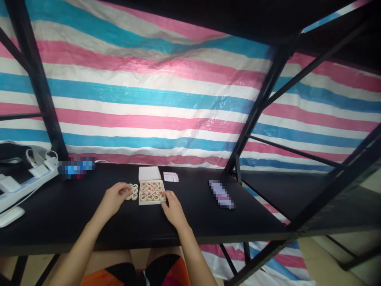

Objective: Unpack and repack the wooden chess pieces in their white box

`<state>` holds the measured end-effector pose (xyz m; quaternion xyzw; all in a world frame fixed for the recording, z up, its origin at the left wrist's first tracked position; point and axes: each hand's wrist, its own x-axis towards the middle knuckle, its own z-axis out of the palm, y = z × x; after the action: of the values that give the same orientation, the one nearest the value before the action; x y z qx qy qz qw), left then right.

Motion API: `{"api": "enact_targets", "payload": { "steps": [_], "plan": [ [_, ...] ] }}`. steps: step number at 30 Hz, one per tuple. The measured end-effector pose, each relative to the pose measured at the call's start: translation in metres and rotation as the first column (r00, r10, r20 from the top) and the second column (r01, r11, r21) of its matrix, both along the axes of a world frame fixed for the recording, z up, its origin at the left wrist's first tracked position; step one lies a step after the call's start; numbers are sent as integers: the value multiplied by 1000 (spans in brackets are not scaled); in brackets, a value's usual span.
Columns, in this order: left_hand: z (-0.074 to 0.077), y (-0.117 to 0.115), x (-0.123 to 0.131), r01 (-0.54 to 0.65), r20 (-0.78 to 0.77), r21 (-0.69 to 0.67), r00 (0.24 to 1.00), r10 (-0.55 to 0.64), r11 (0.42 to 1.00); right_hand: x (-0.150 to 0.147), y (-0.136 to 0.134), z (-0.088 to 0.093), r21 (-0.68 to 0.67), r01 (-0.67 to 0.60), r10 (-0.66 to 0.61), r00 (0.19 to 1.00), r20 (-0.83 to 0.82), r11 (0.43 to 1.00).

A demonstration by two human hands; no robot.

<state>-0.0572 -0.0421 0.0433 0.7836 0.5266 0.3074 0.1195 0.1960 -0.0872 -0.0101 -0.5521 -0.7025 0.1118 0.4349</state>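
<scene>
Chess pcs (134,196), lower ctr of frame, some in box (152,203). L hand (115,194) at loose ones, R hand (173,206) at box edge; can't tell either grip. Risk: R-hand nudge might tilt box, spill pcs.

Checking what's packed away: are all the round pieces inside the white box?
No, several round pieces lie on the black table left of the white box, by the left hand.
</scene>
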Motion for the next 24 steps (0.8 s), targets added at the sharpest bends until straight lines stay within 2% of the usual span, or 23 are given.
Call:
{"api": "enact_targets", "payload": {
  "steps": [4,6,9,13,19,22,24],
  "plan": [
    [5,15,47,120,-82,-23,989,-122,992,0,0,0,11,2,-2,1000,-1,1000],
    [2,21,58,157,-132,-37,978,-160,987,0,1,0,8,-3,3,1000,2,1000],
    [-3,22,60,185,-184,-28,965,-187,982,0,1,0,7,-4,4,1000,3,1000],
    [-5,16,46,163,-198,30,968,-154,986,0,0,0,7,4,-4,1000,2,1000],
    [-9,10,-13,-55,-211,86,975,72,995,1,2,-2,-12,-3,3,1000,8,1000],
    [-11,7,-36,-81,-253,84,962,100,993,1,3,-3,3,3,-3,1000,9,1000],
    [-12,5,-41,-75,-300,82,949,97,994,0,3,-3,17,9,-9,1000,7,1000]
  ]
}}
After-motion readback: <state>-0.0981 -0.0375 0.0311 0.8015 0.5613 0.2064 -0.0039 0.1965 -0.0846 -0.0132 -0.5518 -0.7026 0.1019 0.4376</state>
